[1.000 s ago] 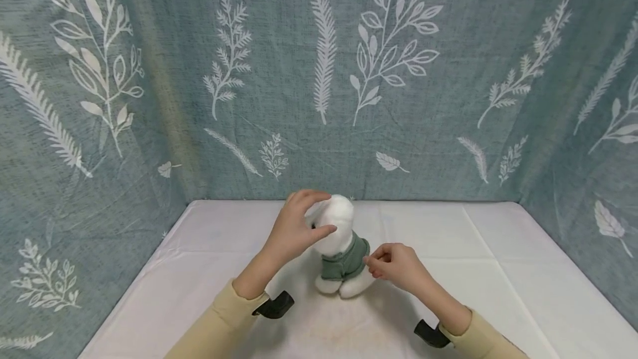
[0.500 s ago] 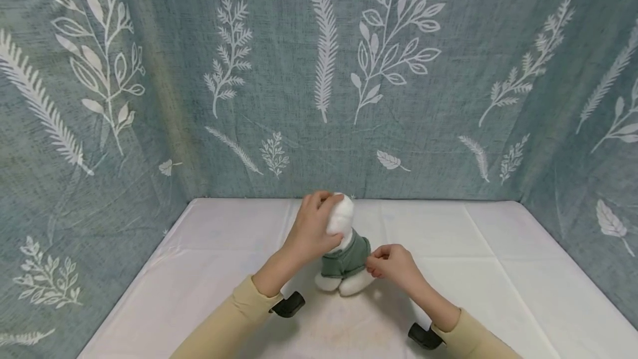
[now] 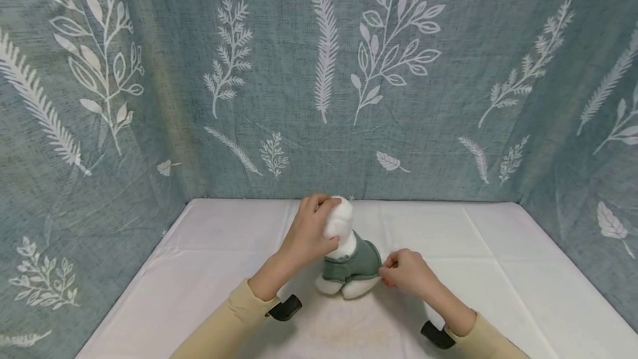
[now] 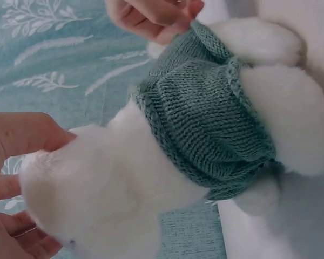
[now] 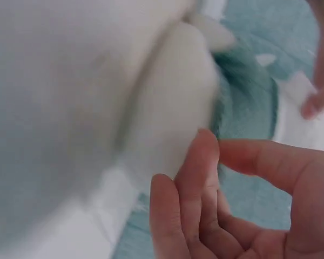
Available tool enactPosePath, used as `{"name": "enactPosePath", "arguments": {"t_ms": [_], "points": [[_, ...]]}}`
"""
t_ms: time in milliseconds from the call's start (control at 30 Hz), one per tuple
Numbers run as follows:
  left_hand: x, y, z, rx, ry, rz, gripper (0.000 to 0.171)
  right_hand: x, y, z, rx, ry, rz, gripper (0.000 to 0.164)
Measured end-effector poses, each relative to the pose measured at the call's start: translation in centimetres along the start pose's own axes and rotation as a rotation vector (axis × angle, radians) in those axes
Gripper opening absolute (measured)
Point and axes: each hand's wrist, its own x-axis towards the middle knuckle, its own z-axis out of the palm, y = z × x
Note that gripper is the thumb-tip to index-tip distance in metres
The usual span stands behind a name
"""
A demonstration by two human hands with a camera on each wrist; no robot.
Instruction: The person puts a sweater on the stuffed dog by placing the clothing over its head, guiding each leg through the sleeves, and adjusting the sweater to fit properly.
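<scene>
A white plush animal sits upright on the table, wearing a green knitted sweater round its body. My left hand grips the plush's head from the left, thumb in front and fingers over the top. At the sweater's lower right edge, my right hand pinches the knit between thumb and forefinger. The left wrist view shows the ribbed knit and two white fluffy legs below it. My left palm hides much of the plush's face. Blur softens the sweater in the right wrist view.
A white cloth with fold creases covers the table. Teal curtains with white leaf prints hang behind it and on both sides. A black wrist mount sits on my left wrist, another on my right.
My left hand has moved right and taken hold of the plush's head. My right hand has shifted slightly right, drawing the sweater's edge outward. The plush stays in place.
</scene>
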Motion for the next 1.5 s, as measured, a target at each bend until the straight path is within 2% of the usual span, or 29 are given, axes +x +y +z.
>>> {"name": "enactPosePath", "arguments": {"t_ms": [167,233,433,500,567,733,800,933,1067,1200,1300,1400,1500], "points": [[0.0,-0.2,-0.2,-0.084,0.037,-0.041,0.052,1.8,-1.0,-1.2,0.013,0.09,-0.06,0.01],[0.1,-0.3,-0.3,-0.116,0.055,-0.045,0.048,3.1,-1.0,-1.3,0.001,0.085,-0.077,0.013],[0.1,-0.3,0.0,-0.132,0.052,-0.031,0.043,6.5,-0.5,-1.1,-0.004,-0.163,-0.043,0.018],[0.0,-0.4,0.2,-0.128,0.057,-0.026,0.043,7.0,-0.3,-1.1,0.023,-0.207,-0.026,0.017],[-0.1,-0.3,0.4,-0.119,0.07,-0.021,0.043,7.1,-0.2,-1.1,0.036,-0.203,-0.004,0.015],[-0.2,-0.2,0.5,-0.091,0.091,0.0,0.045,6.9,-0.2,-0.7,-0.051,-0.123,0.068,0.012],[-0.2,-0.1,0.5,-0.082,0.094,0.008,0.045,7.0,-0.1,-0.6,-0.071,-0.122,0.089,0.013],[-0.4,0.0,0.4,-0.082,0.103,0.015,0.044,7.7,0.3,-0.7,-0.013,-0.208,0.071,0.019],[-0.6,0.0,0.4,-0.086,0.118,0.026,0.044,8.8,0.6,-0.8,0.074,-0.33,0.007,0.026],[-0.7,-0.1,0.5,-0.088,0.127,0.044,0.043,9.9,0.4,-0.9,0.137,-0.449,-0.051,0.027],[-0.8,-0.1,0.7,-0.092,0.137,0.055,0.044,10.5,0.2,-0.9,0.172,-0.511,-0.059,0.026],[-0.8,-0.1,0.8,-0.092,0.152,0.068,0.044,10.8,0.1,-0.7,0.191,-0.509,-0.041,0.026],[-0.8,-0.2,0.8,-0.08,0.167,0.081,0.045,10.8,0.4,0.0,0.187,-0.435,-0.002,0.025]]}}
